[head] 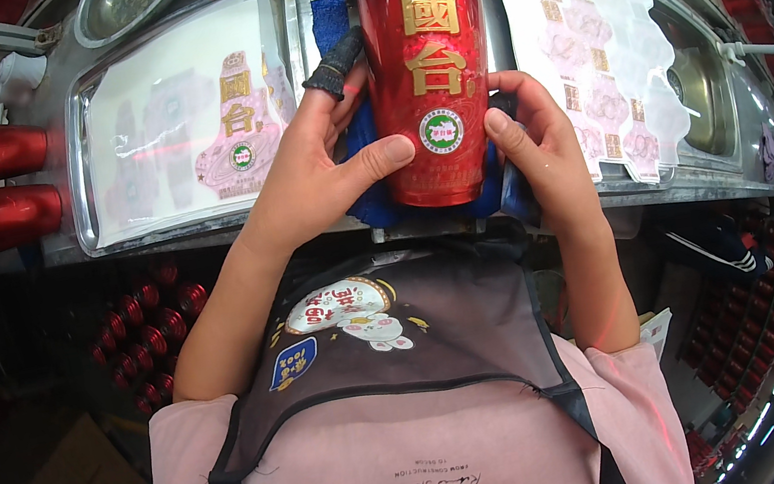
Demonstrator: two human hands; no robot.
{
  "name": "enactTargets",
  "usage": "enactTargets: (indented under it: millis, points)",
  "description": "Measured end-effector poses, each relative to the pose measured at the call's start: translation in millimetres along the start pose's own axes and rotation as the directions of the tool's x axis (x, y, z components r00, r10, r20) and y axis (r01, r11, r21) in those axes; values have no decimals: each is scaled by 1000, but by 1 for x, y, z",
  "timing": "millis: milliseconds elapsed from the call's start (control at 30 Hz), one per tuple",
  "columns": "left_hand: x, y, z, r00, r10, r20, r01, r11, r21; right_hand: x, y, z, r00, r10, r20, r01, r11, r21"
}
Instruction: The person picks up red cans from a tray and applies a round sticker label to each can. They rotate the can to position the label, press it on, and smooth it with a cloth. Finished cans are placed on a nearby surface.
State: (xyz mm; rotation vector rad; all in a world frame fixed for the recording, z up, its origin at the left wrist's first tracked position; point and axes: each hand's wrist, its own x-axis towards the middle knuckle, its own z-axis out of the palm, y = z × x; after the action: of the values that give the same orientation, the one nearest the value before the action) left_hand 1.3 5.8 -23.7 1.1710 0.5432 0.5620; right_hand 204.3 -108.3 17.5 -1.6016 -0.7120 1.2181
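Observation:
A glossy red bottle (448,171) with gold characters and a round green-and-white emblem lies before me on a blue cloth (330,19), its neck pointing away. My left hand (315,170) grips its left side, the thumb on the front near the emblem; a dark cover sits on one fingertip. On the right side my right hand (542,141) holds the bottle, thumb and index finger at its edge. Left of it, a metal tray (77,177) bears a white sheet with a printed decal (239,147). To the right lie overlapping decal sheets (582,36) with pink and gold prints.
Two red bottles (15,217) lie at the far left of the metal worktop. A metal bowl (126,6) stands at the back left. At the right are a sink basin (704,108) and a white tap (759,50). Several red bottles (155,336) stand below the worktop.

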Motion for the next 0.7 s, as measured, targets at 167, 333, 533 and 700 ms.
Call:
enactTargets:
  millis: [167,333,533,700]
  points:
    - [-1,-2,-10,998,-2,58,2,1000,-9,-5,-8,-1,999,34,19,-34,999,-17]
    - [-1,-8,-9,996,49,76,-50,999,6,-11,-6,6,998,-52,17,54,994,-97]
    - [0,-10,-11,995,63,78,-64,998,5,-10,-4,6,997,-72,19,73,993,-88]
    - [2,-12,-11,994,70,81,-71,997,10,-10,-5,7,996,-82,22,84,992,-89]
